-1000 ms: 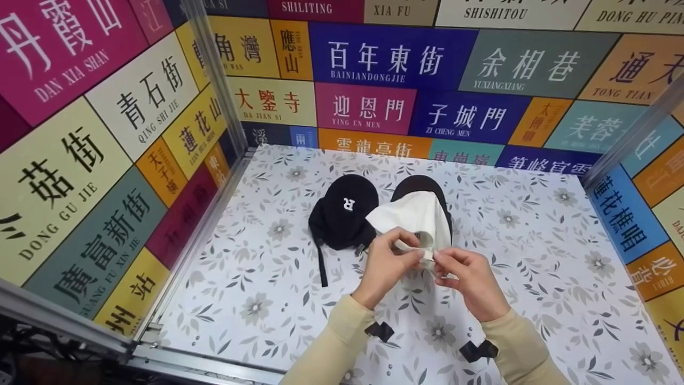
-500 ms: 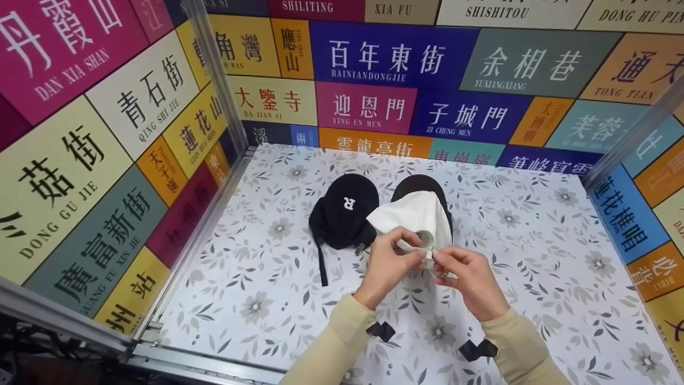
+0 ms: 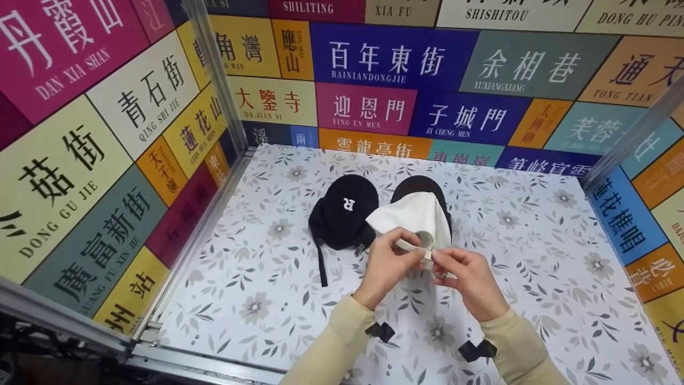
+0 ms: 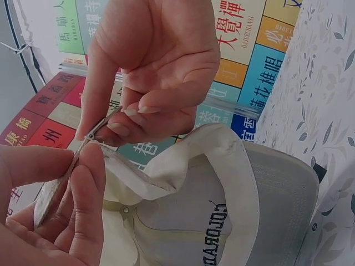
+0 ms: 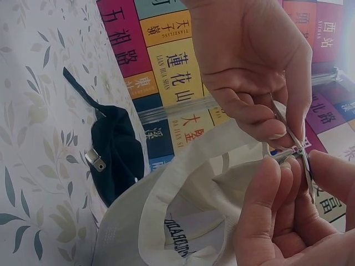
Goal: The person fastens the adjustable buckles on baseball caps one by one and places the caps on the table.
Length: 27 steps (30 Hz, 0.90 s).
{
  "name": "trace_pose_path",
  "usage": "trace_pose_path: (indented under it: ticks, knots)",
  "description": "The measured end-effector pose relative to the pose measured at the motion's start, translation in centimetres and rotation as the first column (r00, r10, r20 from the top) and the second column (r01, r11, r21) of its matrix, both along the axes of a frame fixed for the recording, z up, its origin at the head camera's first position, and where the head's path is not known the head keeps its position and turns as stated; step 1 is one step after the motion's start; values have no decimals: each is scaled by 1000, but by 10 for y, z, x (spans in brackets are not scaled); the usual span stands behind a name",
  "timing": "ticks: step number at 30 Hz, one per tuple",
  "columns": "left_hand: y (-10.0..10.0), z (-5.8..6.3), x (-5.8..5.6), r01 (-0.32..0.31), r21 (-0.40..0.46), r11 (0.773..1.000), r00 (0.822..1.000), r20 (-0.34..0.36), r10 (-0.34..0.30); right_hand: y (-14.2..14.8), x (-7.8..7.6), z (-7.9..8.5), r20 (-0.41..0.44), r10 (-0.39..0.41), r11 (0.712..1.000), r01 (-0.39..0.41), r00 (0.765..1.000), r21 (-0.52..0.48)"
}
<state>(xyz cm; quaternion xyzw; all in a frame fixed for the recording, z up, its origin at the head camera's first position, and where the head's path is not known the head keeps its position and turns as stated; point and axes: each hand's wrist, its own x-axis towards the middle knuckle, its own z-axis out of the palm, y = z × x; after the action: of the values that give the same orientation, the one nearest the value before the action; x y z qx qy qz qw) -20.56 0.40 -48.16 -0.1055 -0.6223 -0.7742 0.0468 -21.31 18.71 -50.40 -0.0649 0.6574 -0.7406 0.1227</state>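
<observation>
A cream cap (image 3: pixel 419 208) with a dark brown brim (image 3: pixel 419 184) is between my hands, its back opening towards me. Lettering (image 4: pixel 216 238) shows inside the crown in the left wrist view. My left hand (image 3: pixel 389 264) pinches the cap's back strap (image 4: pixel 49 202) between thumb and fingers. Opposite it, my right hand (image 3: pixel 473 275) pinches the strap's other side with thumb and fingertips. Between the two sets of fingertips sits a small metal buckle (image 5: pixel 300 149), partly hidden by them.
Left of the cream cap lies a black cap (image 3: pixel 344 211) with a white letter R. Its loose strap (image 3: pixel 322 266) trails on the floral table cover (image 3: pixel 256 307). A metal clasp (image 5: pixel 97 160) hangs from that cap. Sign-covered panels (image 3: pixel 393 56) enclose the table.
</observation>
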Motion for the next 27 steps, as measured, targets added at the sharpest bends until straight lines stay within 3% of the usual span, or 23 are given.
trace_pose_path:
  ticks: [5,27]
  knots:
    - [0,0,0,-5,37,999,1000,-7,5,2,1,1,-4,-8,1000,8,1000,2]
    - [3,3,2,-26,-6,1000,1000,16,26,3,2,0,-7,-17,1000,17,1000,-4]
